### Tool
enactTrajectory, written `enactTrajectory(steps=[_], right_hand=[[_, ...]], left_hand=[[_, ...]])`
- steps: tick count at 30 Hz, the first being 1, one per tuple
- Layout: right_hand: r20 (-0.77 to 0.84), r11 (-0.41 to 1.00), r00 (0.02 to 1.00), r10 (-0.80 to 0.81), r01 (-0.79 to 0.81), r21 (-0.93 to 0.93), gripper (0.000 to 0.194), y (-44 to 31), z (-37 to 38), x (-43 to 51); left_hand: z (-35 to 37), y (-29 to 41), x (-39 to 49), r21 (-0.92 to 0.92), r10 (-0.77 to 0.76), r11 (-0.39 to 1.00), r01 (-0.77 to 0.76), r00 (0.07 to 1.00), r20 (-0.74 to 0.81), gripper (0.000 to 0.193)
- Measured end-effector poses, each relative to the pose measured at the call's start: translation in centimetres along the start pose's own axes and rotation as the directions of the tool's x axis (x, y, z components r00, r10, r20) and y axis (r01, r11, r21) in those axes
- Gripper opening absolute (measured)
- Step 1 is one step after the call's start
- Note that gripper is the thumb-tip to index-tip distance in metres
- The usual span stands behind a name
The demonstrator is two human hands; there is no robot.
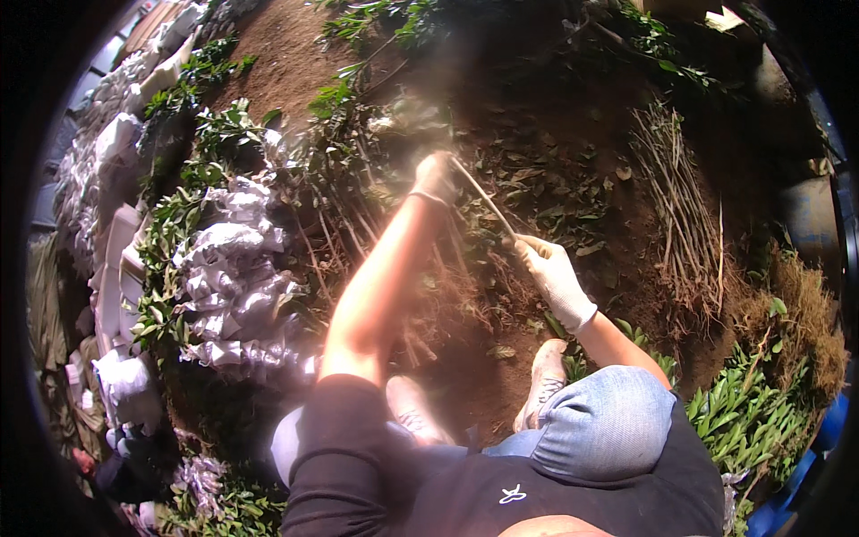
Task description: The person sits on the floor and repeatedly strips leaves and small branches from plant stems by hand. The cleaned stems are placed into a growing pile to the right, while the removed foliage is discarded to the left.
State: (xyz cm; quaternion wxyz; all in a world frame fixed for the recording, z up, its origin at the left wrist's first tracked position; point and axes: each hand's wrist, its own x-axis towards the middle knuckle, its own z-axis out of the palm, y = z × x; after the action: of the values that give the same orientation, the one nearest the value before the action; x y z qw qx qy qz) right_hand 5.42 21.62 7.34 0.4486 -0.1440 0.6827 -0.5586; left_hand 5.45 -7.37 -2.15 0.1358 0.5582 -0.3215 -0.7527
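Observation:
A thin, pale bare stem runs slantwise between my two gloved hands. My right hand, in a white knit glove, grips its lower end between thumb and fingers. At the upper end is my left hand, also gloved and closed around the stem; glare blurs its fingers. Under and left of my left forearm lie several woody saplings with bare roots. Fallen leaves cover the soil beyond my right hand.
A bundle of bare-stemmed saplings lies to the right, roots towards me. White-wrapped plant bundles line the left side. Leafy green plants and dry brown roots are at the lower right. My shoes rest on brown soil.

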Motion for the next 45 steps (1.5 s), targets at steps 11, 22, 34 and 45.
enactTrajectory(steps=[11, 22, 34, 45], right_hand=[[0.088, 0.996, 0.994, 0.062, -0.067, 0.057, 0.045, -1.8, -10.3, -3.7], [0.090, 0.986, 0.990, 0.110, -0.120, 0.118, 0.046, -2.9, -7.6, -4.3], [0.031, 0.998, 0.997, 0.067, -0.067, 0.008, 0.041, -2.7, -6.2, -3.6], [0.052, 0.999, 0.998, 0.025, -0.027, 0.020, 0.042, -2.7, -6.3, -4.0]], left_hand=[[-10.9, 9.2, 0.7, 0.460, 0.318, 0.681, -0.571, 0.795, 0.516, 0.046], [2.6, 4.4, -9.7, 0.070, 0.622, 0.472, -0.879, 0.388, 0.680, 0.058], [3.9, -1.5, -13.6, -0.276, 0.380, 0.924, -0.266, 0.723, 0.577, 0.023], [3.9, 1.3, -11.7, -0.016, 0.744, 0.617, -0.787, 0.577, 0.337, 0.064]])
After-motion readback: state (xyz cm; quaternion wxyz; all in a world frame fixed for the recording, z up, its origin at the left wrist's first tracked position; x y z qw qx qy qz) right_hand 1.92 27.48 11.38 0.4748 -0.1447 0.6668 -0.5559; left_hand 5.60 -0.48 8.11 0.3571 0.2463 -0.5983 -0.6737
